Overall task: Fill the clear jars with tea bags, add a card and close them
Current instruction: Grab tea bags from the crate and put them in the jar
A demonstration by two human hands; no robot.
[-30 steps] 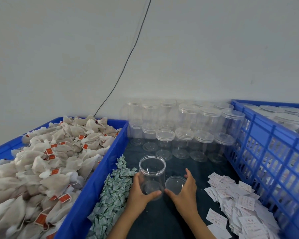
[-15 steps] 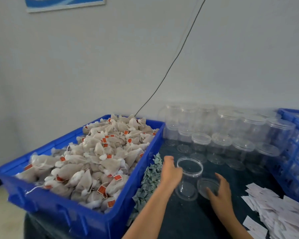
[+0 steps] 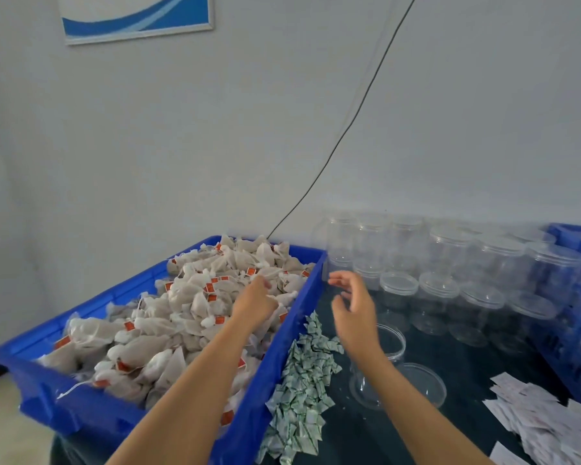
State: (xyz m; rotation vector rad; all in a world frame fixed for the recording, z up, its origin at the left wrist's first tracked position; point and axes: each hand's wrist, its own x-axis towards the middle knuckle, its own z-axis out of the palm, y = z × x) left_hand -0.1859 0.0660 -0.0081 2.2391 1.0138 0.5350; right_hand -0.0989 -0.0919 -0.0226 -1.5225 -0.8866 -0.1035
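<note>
L hand point(image 3: 254, 302) down among tea bags point(image 3: 195, 307) in blue crate point(image 3: 296, 317), frame centre-left — grip can't tell. R hand point(image 3: 353, 313) loose, holding nothing, above open jar point(image 3: 388, 355) w/ lid point(image 3: 423, 384) beside, lower right.

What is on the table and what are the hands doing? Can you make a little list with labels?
left hand: reaching into the tea bags in the blue crate
right hand: open, raised above the open jar
lid: lying beside the open jar
green packets: heaped by the crate
cards: piled at right
spare jars: lidded, stacked at the back
</note>
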